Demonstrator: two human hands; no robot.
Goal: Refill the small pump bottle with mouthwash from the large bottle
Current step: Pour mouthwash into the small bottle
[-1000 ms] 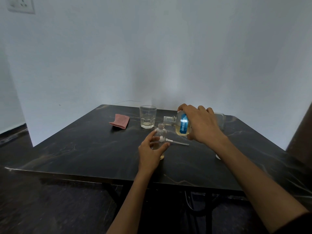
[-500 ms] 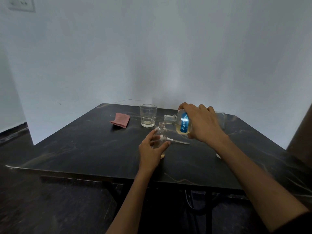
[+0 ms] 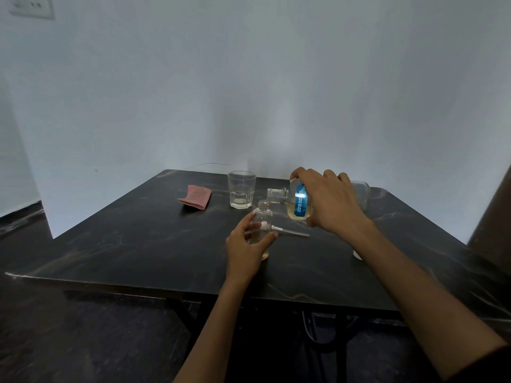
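Note:
A small clear bottle point(image 3: 261, 218) stands upright and uncapped on the black table point(image 3: 143, 244), with a little yellowish liquid at its base. My left hand point(image 3: 246, 244) wraps around its lower half. My right hand point(image 3: 329, 203) grips the large mouthwash bottle point(image 3: 297, 204), tipped on its side, its blue label facing me and its open neck just above and right of the small bottle's mouth. Pale yellow liquid pools in the large bottle's lower side. The white pump head with its thin tube point(image 3: 287, 230) lies on the table behind the small bottle.
A drinking glass point(image 3: 241, 189) with a trace of liquid stands at the back centre. A folded pink cloth point(image 3: 195, 197) lies to its left. A small white cap point(image 3: 357, 255) rests on the table under my right forearm. The table's front edge is near me.
The large bottle's neck has drifted slightly left and closer to the small bottle's mouth. Both hands keep their grips.

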